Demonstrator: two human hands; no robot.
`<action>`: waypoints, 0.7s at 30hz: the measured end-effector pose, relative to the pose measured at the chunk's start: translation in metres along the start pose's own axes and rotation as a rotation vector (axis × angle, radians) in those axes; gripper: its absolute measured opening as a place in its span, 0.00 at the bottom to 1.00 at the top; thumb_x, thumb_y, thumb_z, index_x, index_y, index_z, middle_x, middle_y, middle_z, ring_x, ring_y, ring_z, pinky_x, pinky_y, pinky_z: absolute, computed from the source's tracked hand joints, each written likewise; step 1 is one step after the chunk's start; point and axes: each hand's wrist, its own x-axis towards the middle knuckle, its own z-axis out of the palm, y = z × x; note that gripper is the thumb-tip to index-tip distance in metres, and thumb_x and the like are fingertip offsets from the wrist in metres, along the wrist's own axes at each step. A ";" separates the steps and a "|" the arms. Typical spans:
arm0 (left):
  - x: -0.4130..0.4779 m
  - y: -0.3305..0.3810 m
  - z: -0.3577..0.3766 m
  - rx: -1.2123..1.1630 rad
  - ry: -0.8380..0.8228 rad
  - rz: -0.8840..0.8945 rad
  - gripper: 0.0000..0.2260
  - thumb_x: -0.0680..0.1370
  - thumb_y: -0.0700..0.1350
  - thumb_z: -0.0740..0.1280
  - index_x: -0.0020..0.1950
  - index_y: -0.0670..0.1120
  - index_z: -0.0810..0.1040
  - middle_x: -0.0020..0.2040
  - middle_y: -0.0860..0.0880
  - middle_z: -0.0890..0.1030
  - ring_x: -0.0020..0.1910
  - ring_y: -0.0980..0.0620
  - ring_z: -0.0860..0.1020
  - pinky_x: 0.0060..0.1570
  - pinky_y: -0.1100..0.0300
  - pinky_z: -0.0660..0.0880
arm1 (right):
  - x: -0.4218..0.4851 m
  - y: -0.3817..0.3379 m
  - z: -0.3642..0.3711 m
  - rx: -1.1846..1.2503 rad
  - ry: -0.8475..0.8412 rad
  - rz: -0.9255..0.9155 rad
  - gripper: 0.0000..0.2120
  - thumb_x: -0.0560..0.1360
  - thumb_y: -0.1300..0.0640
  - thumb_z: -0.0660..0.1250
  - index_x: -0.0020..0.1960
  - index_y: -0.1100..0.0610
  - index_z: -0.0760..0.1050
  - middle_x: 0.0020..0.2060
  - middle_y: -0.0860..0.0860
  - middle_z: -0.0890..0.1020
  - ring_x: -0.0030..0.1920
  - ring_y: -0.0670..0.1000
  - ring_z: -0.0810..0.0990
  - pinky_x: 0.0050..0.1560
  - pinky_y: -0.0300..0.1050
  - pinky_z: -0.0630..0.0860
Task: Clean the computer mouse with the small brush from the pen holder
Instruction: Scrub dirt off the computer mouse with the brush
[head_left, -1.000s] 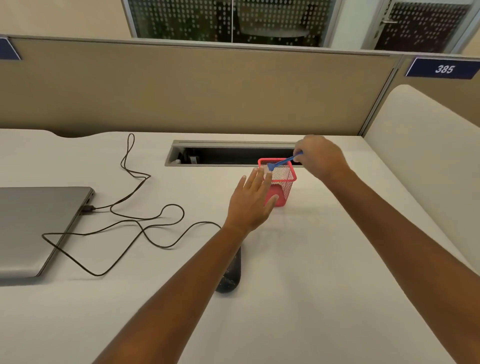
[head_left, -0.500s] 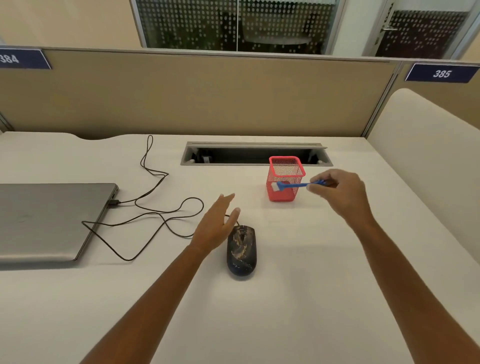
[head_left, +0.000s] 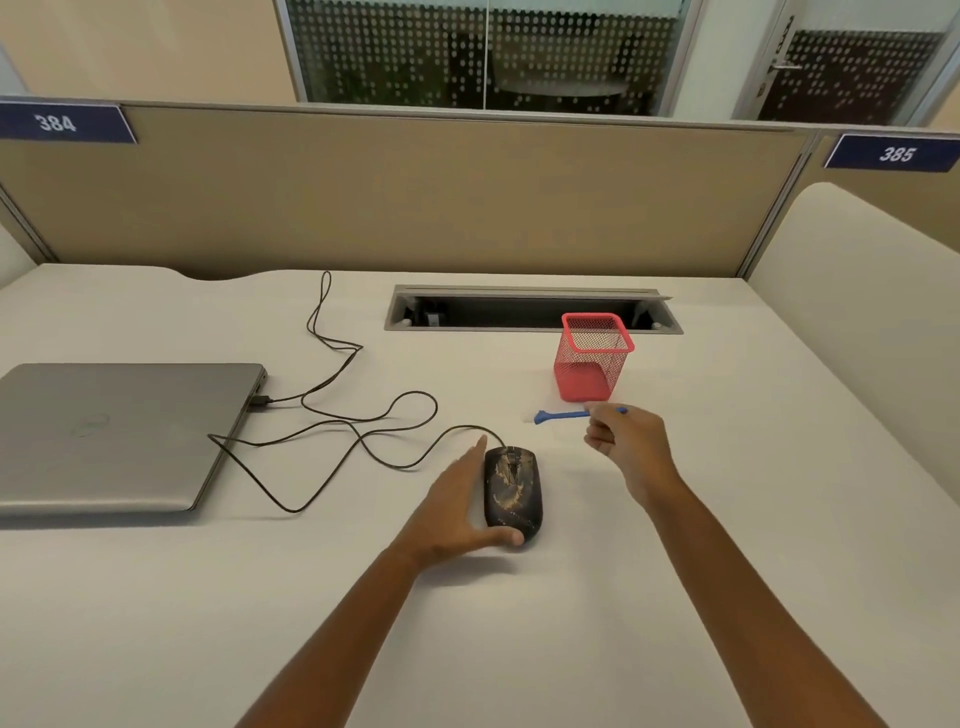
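Observation:
A black computer mouse (head_left: 513, 488) with dusty tan smears lies in the middle of the white desk (head_left: 727, 519). My left hand (head_left: 457, 506) cups its left side, thumb touching the near end, fingers spread along the flank. My right hand (head_left: 626, 449) hovers to the right of the mouse and pinches a small blue brush (head_left: 561, 415), held level with its head pointing left. Behind the brush stands the red mesh pen holder (head_left: 592, 358), which looks empty.
A closed grey laptop (head_left: 119, 436) lies at the left, with the mouse's black cable (head_left: 353, 415) looping from its side port. A cable slot (head_left: 530, 312) is cut into the desk behind the holder. Beige partitions (head_left: 415, 192) wall the back and right.
My right hand has carried the brush out of the holder and down toward the mouse. My left hand has drawn back from the holder and settled against the mouse's left side.

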 end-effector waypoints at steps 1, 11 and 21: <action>0.000 0.000 0.000 0.024 0.001 0.009 0.55 0.56 0.69 0.67 0.75 0.50 0.45 0.76 0.54 0.52 0.74 0.55 0.52 0.68 0.64 0.49 | 0.001 0.000 0.004 -0.045 -0.028 -0.010 0.06 0.74 0.64 0.63 0.48 0.65 0.77 0.31 0.53 0.74 0.32 0.49 0.73 0.35 0.36 0.78; 0.002 0.003 0.001 0.131 0.018 0.058 0.58 0.54 0.72 0.64 0.74 0.48 0.43 0.74 0.51 0.59 0.70 0.51 0.60 0.66 0.61 0.57 | 0.005 -0.011 0.035 -0.408 -0.223 -0.113 0.12 0.76 0.64 0.60 0.51 0.72 0.75 0.32 0.54 0.74 0.29 0.47 0.73 0.25 0.26 0.72; 0.002 0.006 0.002 0.139 0.061 0.067 0.56 0.56 0.71 0.63 0.74 0.48 0.44 0.73 0.52 0.62 0.69 0.52 0.62 0.65 0.63 0.57 | 0.012 -0.018 0.042 -0.638 -0.143 -0.278 0.12 0.77 0.61 0.60 0.51 0.70 0.76 0.39 0.59 0.77 0.35 0.52 0.76 0.38 0.39 0.74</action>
